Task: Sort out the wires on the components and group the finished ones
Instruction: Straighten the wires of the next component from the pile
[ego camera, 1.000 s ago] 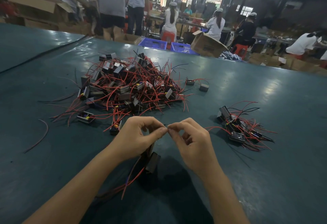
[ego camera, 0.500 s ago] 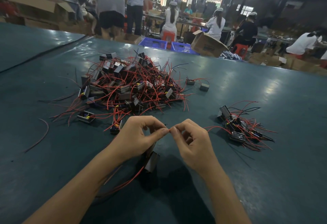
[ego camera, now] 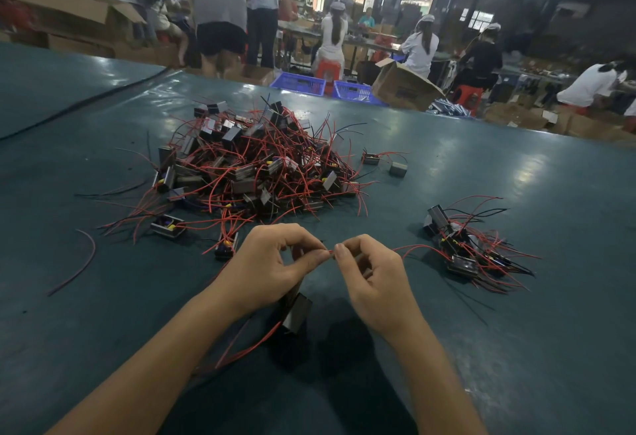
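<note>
- Ahead on the green table (ego camera: 516, 331) lies a big pile of wired components (ego camera: 254, 169); a smaller group (ego camera: 471, 249) sits right, a loose red wire (ego camera: 82, 262) left.
- Left hand (ego camera: 272, 269) and right hand (ego camera: 375, 283), fingers curled, pinch one red wire end (ego camera: 332, 253) between meeting fingertips.
- Dark block component (ego camera: 297, 312) sits under the left hand, red leads (ego camera: 247, 348) trailing down-left.

Just one cam, worn on my head, wide-angle (edges of the room bend a bit). It looks fwd and down along my forearms onto the green table (ego camera: 516, 348). Nearest the lens, low centre: my left hand (ego camera: 272, 262) and right hand (ego camera: 375, 283), fingertips meeting on a red wire (ego camera: 331, 253). Big pile (ego camera: 254, 166) sits mid-frame beyond them, small pile (ego camera: 471, 249) to the right. Workers (ego camera: 421, 46) far off along the top.
</note>
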Demonstrator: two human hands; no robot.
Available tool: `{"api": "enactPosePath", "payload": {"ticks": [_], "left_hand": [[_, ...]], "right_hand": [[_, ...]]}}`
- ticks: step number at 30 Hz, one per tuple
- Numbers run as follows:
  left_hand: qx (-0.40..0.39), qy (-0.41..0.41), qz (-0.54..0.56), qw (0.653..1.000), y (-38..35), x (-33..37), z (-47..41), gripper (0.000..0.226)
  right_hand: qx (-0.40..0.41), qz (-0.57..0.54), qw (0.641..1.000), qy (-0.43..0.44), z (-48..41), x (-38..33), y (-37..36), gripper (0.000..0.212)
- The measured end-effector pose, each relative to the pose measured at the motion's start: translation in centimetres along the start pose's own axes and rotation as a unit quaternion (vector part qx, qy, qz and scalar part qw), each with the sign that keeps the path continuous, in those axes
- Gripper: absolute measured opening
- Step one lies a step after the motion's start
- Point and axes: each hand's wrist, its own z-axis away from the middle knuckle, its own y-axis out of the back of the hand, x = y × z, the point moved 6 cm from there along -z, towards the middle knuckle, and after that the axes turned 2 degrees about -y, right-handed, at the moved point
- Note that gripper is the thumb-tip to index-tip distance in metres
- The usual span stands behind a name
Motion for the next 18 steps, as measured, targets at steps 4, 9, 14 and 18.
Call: {"api": "enactPosePath", "payload": {"ticks": [4, 9, 14, 18], "left_hand": [[0.001, -0.001, -0.002, 1.000, -0.03, -0.01, 0.03, 0.004], [-0.003, 0.000, 0.001, 1.000, -0.17, -0.14, 0.05, 0.003], [0.007, 0.008, 0.015, 1.000, 0.03, -0.27, 0.01, 0.003], [0.010, 0.015, 0.018, 1.000, 0.00, -0.18, 0.09, 0.006]], "right_hand": [[-0.007, -0.045, 0.999, -0.003, 0.02, -0.25, -0.08, 0.017], [-0.008, -0.072, 0.997, -0.005, -0.02, -0.69, 0.05, 0.018], [0.031, -0.088, 0.996, 0.005, 0.06, -0.88, 0.36, 0.017], [0.037, -0.089, 0.995, 0.006, 0.02, -0.70, 0.33, 0.014]]}}
